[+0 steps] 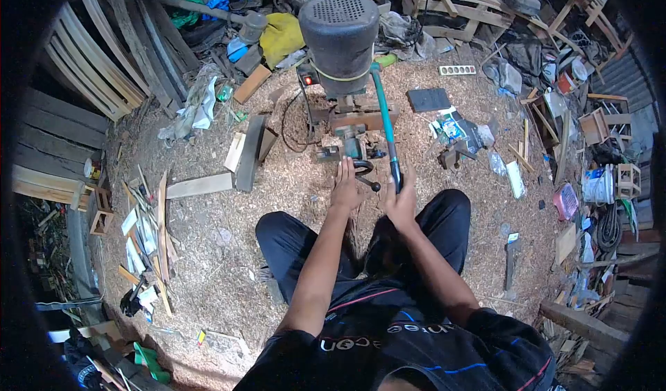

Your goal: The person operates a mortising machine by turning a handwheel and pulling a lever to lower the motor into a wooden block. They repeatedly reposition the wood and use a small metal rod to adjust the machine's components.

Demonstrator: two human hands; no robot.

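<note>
A bench machine with a large dark motor (pixel 338 40) stands in front of me on the chip-covered ground. My right hand (pixel 402 204) is wrapped around the black grip of its long teal lever (pixel 385 110), which slants up toward the motor. Fingers stretched forward, my left hand (pixel 345 191) lies at the near side of the machine's clamp (pixel 352 145). Just right of those fingertips is a curved black crank handle (pixel 364 167) with a ball knob. My left palm faces down and is hidden.
Dark and pale wood offcuts (pixel 250 151) lie left of the machine. Thin wood strips (pixel 149 231) are heaped further left. A power strip (pixel 457 70), a black slab (pixel 428 99) and plastic packets (pixel 451 126) lie to the right. Curved slats (pixel 90 58) lean at the upper left.
</note>
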